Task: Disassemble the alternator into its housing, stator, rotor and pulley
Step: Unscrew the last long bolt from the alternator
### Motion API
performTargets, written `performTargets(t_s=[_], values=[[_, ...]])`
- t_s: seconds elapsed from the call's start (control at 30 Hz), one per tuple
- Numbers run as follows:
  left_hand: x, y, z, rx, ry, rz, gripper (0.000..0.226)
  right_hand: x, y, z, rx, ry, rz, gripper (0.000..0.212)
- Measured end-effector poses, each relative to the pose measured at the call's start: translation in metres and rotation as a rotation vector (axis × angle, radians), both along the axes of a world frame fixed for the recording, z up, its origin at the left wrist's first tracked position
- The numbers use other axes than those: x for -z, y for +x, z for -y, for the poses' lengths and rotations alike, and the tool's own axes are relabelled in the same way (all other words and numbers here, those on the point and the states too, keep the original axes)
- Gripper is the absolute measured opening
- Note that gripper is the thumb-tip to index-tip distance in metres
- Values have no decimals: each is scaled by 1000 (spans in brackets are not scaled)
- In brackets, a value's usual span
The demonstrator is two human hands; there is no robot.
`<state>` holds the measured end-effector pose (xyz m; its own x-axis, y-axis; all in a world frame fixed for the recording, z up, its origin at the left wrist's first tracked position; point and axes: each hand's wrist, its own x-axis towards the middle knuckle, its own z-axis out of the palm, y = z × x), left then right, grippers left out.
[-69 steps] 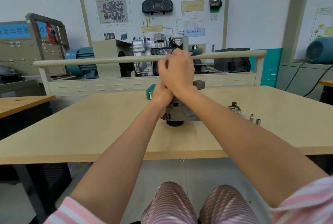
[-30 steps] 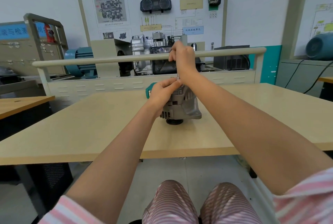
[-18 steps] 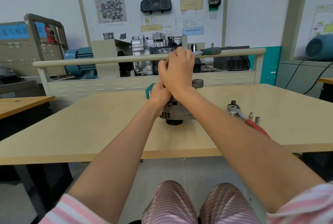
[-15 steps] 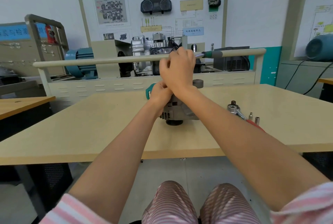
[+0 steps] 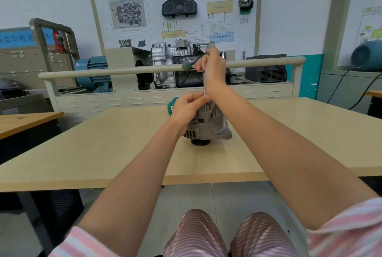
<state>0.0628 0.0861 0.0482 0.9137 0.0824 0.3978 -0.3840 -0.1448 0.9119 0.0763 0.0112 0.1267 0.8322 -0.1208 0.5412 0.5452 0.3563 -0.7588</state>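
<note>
Alternator (image 5: 207, 125) upright on counter (image 5: 124, 143), pulley end down. Right hand (image 5: 213, 66) grip wrapped round T-handle driver (image 5: 204, 87) above alternator; left hand (image 5: 187, 108) pinches shaft at alternator top. Risk: tip slips off fastener under torque, or alternator tips, narrow pulley base.

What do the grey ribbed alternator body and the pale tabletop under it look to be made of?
Grey ribbed alternator body: likely cast aluminium, matte grey with dull highlights, moulded vent slots and a thick mounting lug. Pale tabletop: probably laminated board, a smooth, low-sheen beige face with faint grain and a thin banded front edge.
</note>
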Motion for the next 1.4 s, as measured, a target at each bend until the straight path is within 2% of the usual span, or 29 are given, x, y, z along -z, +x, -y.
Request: performTargets(t_s=[0.1, 0.13, 0.2, 0.27, 0.3, 0.37, 0.43, 0.5, 0.67, 0.77, 0.93, 1.0, 1.07, 1.1, 1.17, 1.23, 1.3, 1.4], values=[[1, 1, 0, -5, 27, 9, 18, 10, 1, -1, 237, -195, 164, 55], [1, 1, -1, -7, 27, 8, 9, 14, 0, -2, 330, -306, 276, 53], [1, 3, -1, -50, 29, 11, 16, 25, -2, -7, 641, -636, 473, 43], [1, 3, -2, -109, 56, -10, 18, 34, -4, -12, 957, -892, 516, 33], [1, 3, -1, -123, 68, -17, 17, 35, -4, -13, 1006, -930, 499, 33], [1, 2, -1, -98, 57, 2, 20, 32, -3, -11, 924, -846, 495, 32], [1, 0, -2, -51, 48, 29, 22, 25, -4, -9, 723, -676, 473, 41], [1, -1, -3, 9, 44, 30, 14, 17, -2, -7, 496, -493, 377, 52], [1, -2, -3, 52, 38, -9, 27, -3, 3, 2, -27, -78, -4, 59], [0, -2, -2, 40, 28, -23, 29, -6, 4, 3, -159, 27, -52, 53], [-1, -1, 0, 19, 1, 3, 29, 1, 3, -1, 18, -68, 4, 65], [-1, 0, 0, 20, 8, 12, 26, 3, 2, -4, 99, -73, 27, 58], [0, 1, -1, 3, 17, 3, 17, 8, 0, -10, 214, -143, 134, 52], [0, 1, -1, -14, 24, -4, 11, 14, -1, -12, 331, -247, 239, 50], [0, 2, -2, -60, 41, -11, 9, 27, -2, -14, 703, -568, 432, 41], [0, 3, -2, -78, 50, -9, 8, 35, -4, -16, 1000, -792, 465, 32], [0, 3, -2, -71, 45, -4, 14, 33, -4, -17, 1015, -787, 410, 33], [1, 1, -5, -12, 38, 13, 21, 24, -3, -13, 789, -629, 349, 43]])
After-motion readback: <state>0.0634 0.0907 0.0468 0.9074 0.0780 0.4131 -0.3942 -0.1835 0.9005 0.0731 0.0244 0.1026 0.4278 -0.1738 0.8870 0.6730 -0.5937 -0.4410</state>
